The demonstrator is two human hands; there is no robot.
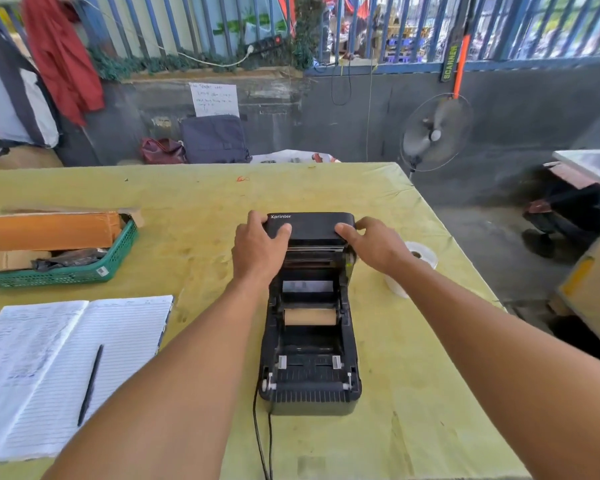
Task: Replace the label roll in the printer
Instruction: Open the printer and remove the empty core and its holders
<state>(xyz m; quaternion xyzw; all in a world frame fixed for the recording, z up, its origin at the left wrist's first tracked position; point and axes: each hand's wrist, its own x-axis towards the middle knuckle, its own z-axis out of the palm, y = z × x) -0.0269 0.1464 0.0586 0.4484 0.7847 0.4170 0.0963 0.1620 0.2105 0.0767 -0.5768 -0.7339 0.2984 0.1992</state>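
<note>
A black label printer [309, 372] sits mid-table with its lid [312, 228] swung up and back. My left hand [258, 247] grips the lid's left edge and my right hand [374, 244] grips its right edge. Inside the open bay lies a bare brown cardboard core [309, 316]. A white label roll [414, 263] lies flat on the table just right of the printer, partly hidden behind my right forearm.
The table wears a yellow-green cloth [187, 216]. A green basket [84, 268] with cardboard boxes stands at the left; an open notebook [49, 368] with a black pen [90, 384] lies near left. Black cables [262, 441] run off the printer's front. The table edge drops at right.
</note>
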